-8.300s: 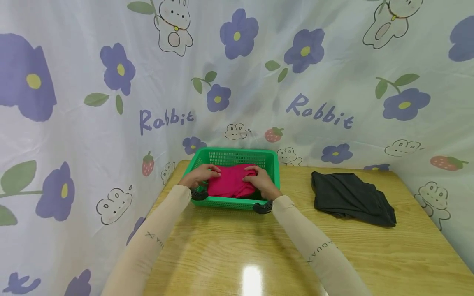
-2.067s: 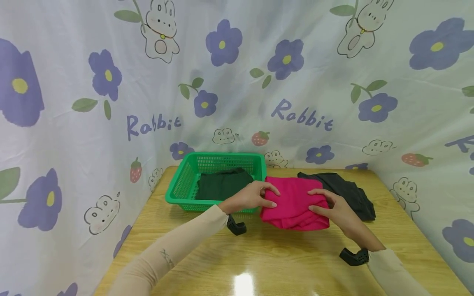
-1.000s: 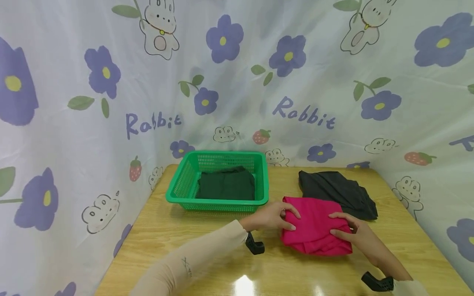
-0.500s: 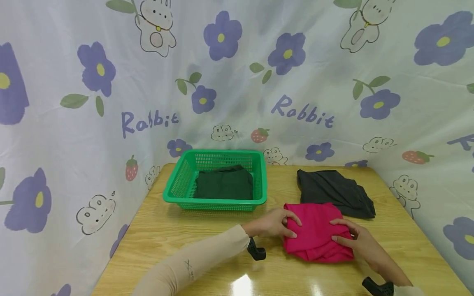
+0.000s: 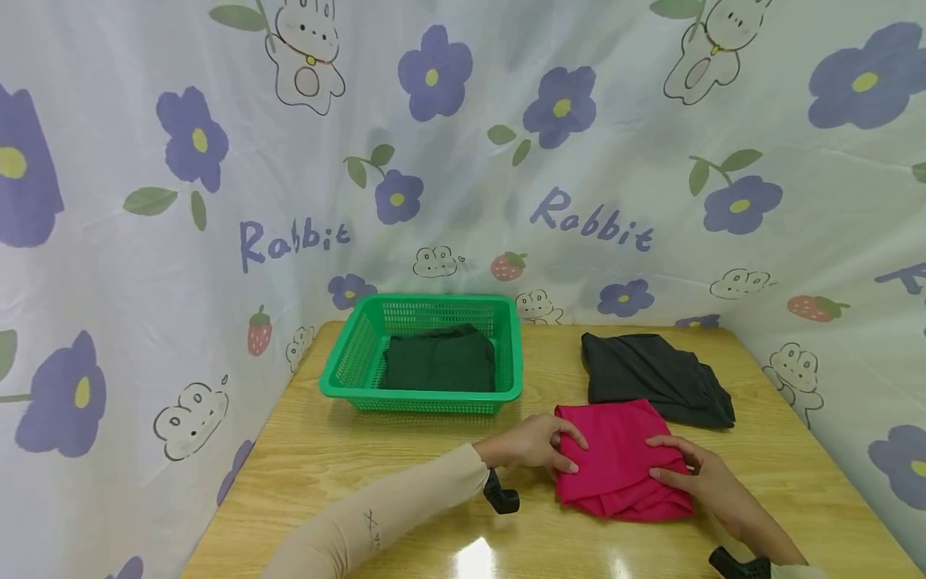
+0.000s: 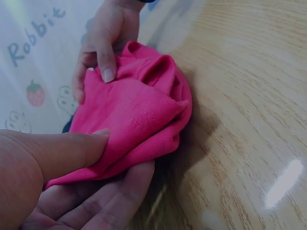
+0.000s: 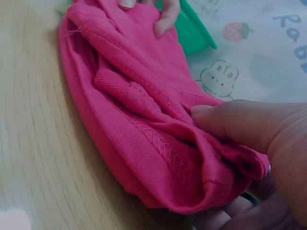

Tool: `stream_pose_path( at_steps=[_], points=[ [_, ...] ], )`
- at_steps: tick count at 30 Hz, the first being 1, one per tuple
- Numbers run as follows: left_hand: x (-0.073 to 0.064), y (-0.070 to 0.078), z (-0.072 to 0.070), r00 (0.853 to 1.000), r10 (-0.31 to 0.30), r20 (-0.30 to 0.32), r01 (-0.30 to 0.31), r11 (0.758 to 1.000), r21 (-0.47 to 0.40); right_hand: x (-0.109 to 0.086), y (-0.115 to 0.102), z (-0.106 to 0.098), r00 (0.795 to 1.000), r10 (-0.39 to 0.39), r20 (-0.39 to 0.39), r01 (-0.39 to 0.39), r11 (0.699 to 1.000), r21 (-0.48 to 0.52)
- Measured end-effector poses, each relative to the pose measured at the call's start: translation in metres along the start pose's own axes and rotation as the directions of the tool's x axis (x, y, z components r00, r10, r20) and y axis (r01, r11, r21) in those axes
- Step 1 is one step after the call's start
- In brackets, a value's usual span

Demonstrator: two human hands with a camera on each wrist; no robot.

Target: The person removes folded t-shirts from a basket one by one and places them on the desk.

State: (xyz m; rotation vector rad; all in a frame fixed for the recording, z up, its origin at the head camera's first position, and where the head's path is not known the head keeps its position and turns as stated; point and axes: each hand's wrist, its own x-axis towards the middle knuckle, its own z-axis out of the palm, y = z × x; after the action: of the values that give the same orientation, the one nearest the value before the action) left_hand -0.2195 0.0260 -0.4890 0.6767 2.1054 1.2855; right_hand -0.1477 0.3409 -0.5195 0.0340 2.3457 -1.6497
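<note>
Head view: left hand (image 5: 531,443) and right hand (image 5: 712,484) in pinch grips on pink cloth (image 5: 618,460), right sleeve (image 5: 797,572) mostly out of frame.

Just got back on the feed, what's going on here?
A person's left hand and right hand grip a folded pink cloth from both sides, on or just above the table. Beyond it, a dark grey cloth lies on the table. The green basket holds another dark cloth.
</note>
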Motion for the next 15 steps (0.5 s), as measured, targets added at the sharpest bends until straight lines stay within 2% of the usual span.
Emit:
stream_pose_path(
  at_steps=[3, 7, 15],
  points=[
    [0.000, -0.003, 0.000, 1.000, -0.002, -0.009, 0.002, 0.999, 0.037, 0.001, 0.001, 0.000, 1.000, 0.014, -0.006, -0.014, 1.000, -0.009],
    [0.000, -0.006, 0.001, 1.000, 0.002, -0.010, -0.002, 0.999, 0.039, 0.001, 0.002, 0.000, 1.000, 0.009, -0.004, -0.009, 1.000, -0.013],
    [0.000, -0.013, 0.003, 1.000, -0.018, 0.021, 0.020, 0.997, -0.074, 0.000, 0.003, -0.002, 1.000, 0.027, 0.001, -0.027, 0.999, -0.024]
  ],
)
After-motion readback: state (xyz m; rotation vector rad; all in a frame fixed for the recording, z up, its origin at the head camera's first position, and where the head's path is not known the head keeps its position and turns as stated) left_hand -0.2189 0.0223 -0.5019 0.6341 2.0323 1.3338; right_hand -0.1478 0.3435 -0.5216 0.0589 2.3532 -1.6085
